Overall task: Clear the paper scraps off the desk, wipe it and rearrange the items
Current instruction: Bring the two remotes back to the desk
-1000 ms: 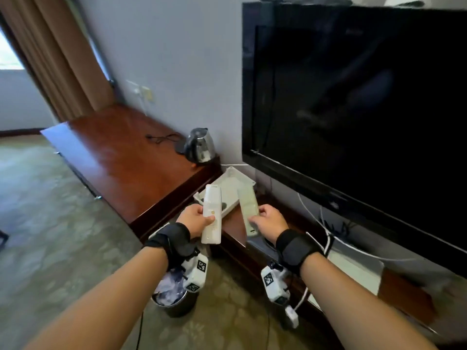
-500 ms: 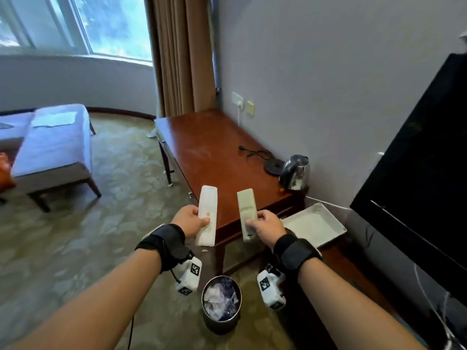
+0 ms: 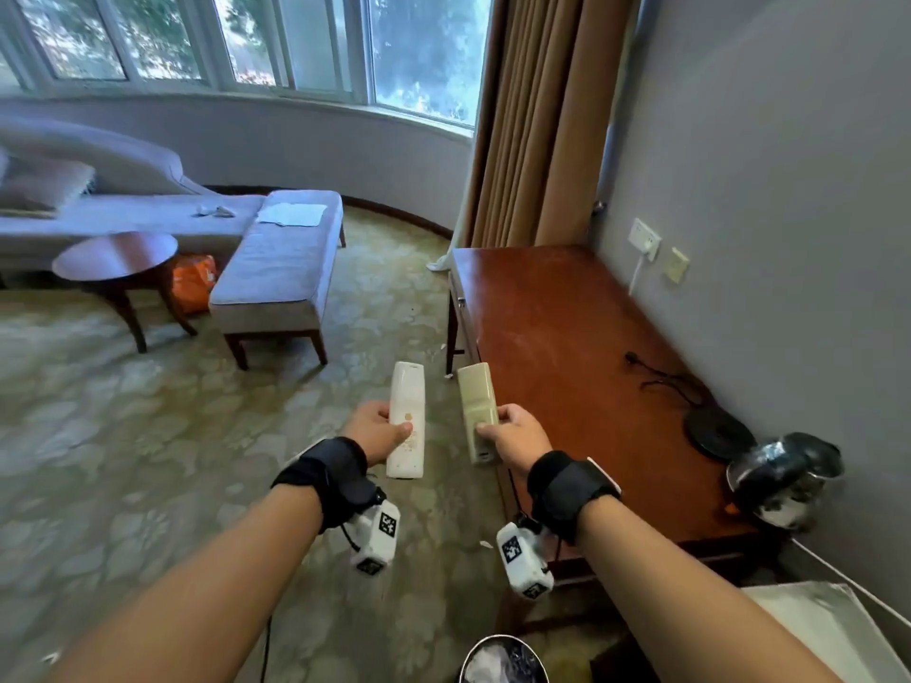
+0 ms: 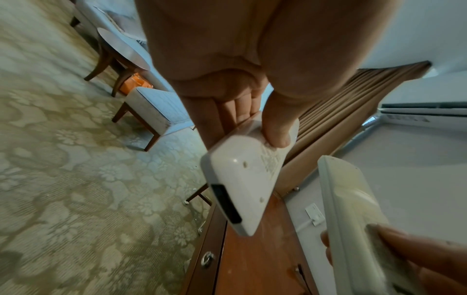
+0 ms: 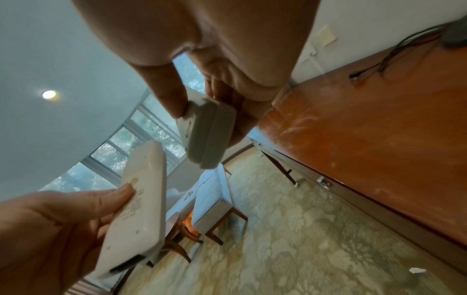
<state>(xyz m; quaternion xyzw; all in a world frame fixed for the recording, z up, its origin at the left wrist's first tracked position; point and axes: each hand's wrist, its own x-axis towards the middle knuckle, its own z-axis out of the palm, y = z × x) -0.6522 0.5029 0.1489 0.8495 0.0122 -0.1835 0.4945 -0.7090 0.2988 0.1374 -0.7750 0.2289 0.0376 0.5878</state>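
Rearranging step: left hand point(image 3: 374, 431) fingers grip white remote point(image 3: 406, 419), right hand point(image 3: 517, 433) fingers grip yellowed remote point(image 3: 477, 411), just beside bench point(image 3: 567, 327); next, likely placing both there.

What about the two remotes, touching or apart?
Apart. Head view shows carpet between the white remote and the beige remote.

Left hand point(image 3: 373, 432) grips white remote point(image 3: 407, 401), right hand point(image 3: 518, 436) beige remote point(image 3: 476, 396).
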